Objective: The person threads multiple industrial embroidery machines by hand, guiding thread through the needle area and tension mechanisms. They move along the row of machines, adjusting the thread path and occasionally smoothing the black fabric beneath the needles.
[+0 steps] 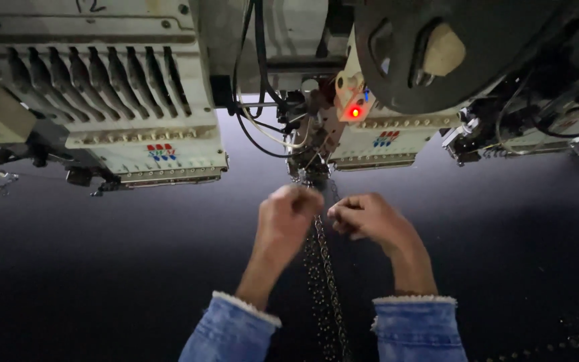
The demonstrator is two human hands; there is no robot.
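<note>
right now both hands are working close together just below the needle area (313, 171) of an embroidery head (376, 144), w/ dark fabric (102, 268) stretching flat under everything. left hand (289, 214) is curling into a loose fist, fingers folding in at the top of the sequin strip (323, 281), prob pinching it or a thread there, though the grip itself is hiding behind the knuckles so can't tell exactly what it's clamping. right hand (366, 216) is sitting just beside it, fingertips bunching together toward the left hand as if nipping something fine; can't tell if it's thread or the strip edge. hands are nearly touching, wrists apart, denim cuffs (417, 322) showing at the bottom. strip is running as a shiny stitched line from under the needle area straight down toward the viewer, passing between the two forearms, so it's lying right under and between the hands, top end at the fingers. judging by that, hands are keeping high and close to the head bc the work point is where the strip meets the needles. red light (354, 112) is glowing on the head above the right hand. big dark reel (437, 53) is hanging top right, likely feeding sequins down. second head (155, 147) is sitting well apart on the left, untouched.
</note>
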